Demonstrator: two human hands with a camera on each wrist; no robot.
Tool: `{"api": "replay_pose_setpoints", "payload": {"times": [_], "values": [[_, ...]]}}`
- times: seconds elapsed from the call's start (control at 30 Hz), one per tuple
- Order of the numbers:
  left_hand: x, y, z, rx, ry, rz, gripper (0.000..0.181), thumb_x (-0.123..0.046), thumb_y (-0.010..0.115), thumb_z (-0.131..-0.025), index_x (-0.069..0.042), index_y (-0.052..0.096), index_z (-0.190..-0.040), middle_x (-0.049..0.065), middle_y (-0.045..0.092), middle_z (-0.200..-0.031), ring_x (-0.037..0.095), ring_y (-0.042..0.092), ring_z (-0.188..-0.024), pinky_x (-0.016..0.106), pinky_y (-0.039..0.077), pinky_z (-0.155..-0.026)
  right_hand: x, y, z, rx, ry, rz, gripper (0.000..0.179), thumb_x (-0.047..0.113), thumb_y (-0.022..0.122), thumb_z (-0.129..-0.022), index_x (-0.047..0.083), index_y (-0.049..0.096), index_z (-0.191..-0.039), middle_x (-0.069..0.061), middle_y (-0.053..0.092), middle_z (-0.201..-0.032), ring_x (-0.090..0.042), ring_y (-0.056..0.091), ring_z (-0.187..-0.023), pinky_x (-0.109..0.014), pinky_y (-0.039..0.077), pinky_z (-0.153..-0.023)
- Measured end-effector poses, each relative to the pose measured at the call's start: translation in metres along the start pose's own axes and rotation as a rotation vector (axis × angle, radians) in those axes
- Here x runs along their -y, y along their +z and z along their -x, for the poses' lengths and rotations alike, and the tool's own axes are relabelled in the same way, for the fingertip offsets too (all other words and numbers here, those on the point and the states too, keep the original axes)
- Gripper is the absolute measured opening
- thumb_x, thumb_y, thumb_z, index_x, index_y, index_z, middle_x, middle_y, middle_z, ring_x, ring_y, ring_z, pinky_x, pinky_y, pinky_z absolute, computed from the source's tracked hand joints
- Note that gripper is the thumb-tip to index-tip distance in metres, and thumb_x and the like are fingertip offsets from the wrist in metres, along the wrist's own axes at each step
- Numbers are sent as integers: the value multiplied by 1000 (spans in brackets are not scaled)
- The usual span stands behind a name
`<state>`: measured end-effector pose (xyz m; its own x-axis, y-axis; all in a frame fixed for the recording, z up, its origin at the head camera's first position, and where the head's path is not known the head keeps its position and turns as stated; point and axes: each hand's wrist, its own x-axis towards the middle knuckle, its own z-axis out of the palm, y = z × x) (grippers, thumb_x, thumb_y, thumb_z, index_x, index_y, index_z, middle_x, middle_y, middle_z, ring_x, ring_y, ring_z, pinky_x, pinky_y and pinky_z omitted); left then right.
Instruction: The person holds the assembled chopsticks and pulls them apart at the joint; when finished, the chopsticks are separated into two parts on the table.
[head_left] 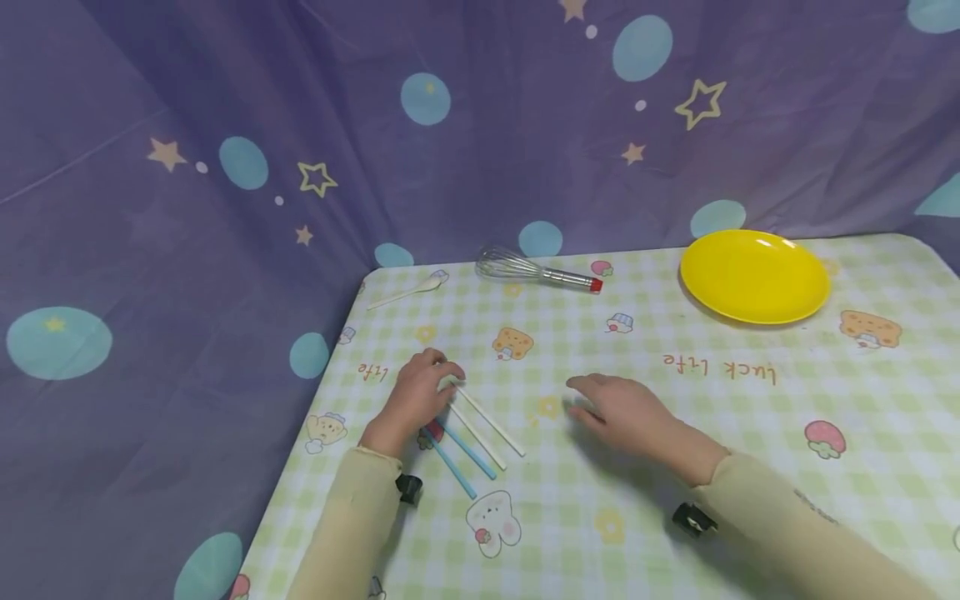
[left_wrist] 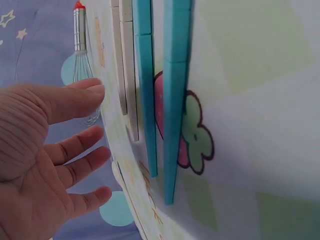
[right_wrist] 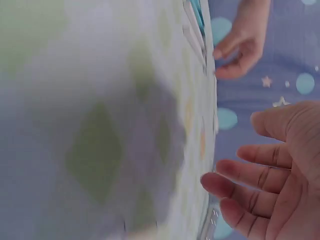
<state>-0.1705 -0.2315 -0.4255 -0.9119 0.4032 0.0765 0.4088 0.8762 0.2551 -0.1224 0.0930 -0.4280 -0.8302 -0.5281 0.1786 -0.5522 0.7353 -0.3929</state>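
Two white chopsticks (head_left: 491, 420) and two blue chopsticks (head_left: 452, 465) lie side by side on the checked tablecloth, slanting across its left part. Over their far ends hovers my left hand (head_left: 422, 390), its thumb and fingers apart and loosely bent. The left wrist view shows nothing held in that hand (left_wrist: 40, 160), with the chopsticks (left_wrist: 172, 110) just beyond the fingertips. My right hand (head_left: 628, 417) is held above the cloth to the right of the chopsticks. Its fingers (right_wrist: 252, 172) are relaxed and spread, holding nothing.
At the back edge lies a wire whisk (head_left: 536, 271) with a red-tipped handle. A pale, long-handled spoon (head_left: 408, 293) rests at the back left corner. The yellow plate (head_left: 753, 279) stands at the back right. Behind the table hangs a purple patterned curtain (head_left: 487, 167).
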Motion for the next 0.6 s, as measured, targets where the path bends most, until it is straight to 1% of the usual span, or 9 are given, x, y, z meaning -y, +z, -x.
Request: {"api": "replay_pose_setpoints", "payload": {"times": [0.07, 0.13, 0.33, 0.5, 0.6], "values": [[-1, -1, -1, 20, -8, -5, 18, -8, 73, -87, -16, 71, -103, 10, 53, -111, 31, 50, -100, 49, 41, -84, 8, 5, -3, 14, -18, -23, 36, 21, 68, -92, 1, 62, -121, -12, 68, -113, -28, 66, -99, -44, 52, -85], [-1, -1, -2, 32, -17, -9, 18, -8, 73, -87, -17, 71, -102, 9, 52, -108, 30, 49, -99, 49, 40, -83, 15, 11, -5, 29, -41, -45, 34, 20, 68, -91, 2, 63, -119, -10, 69, -111, -25, 67, -97, -43, 52, -83], [-1, 0, -4, 46, -24, -11, 17, -8, 73, -86, -17, 70, -101, 9, 53, -106, 30, 48, -97, 49, 40, -82, 29, 28, -10, 92, -80, -100, 33, 24, 69, -91, 5, 63, -118, -5, 70, -102, -19, 67, -91, -41, 52, -80], [-2, 0, -5, 61, -22, -11, 16, -9, 74, -86, -18, 70, -99, 6, 52, -101, 28, 48, -94, 48, 40, -80, 40, 41, -14, 129, -86, -102, 35, 29, 72, -88, 8, 64, -115, 1, 68, -94, -14, 63, -86, -38, 51, -78], [-2, 2, -6, 79, -28, -15, 16, -10, 74, -86, -18, 69, -99, 5, 52, -98, 27, 47, -93, 46, 40, -78, 47, 48, -17, 144, -77, -121, 34, 32, 74, -86, 9, 65, -111, 3, 64, -91, -12, 59, -81, -35, 49, -75]]}}
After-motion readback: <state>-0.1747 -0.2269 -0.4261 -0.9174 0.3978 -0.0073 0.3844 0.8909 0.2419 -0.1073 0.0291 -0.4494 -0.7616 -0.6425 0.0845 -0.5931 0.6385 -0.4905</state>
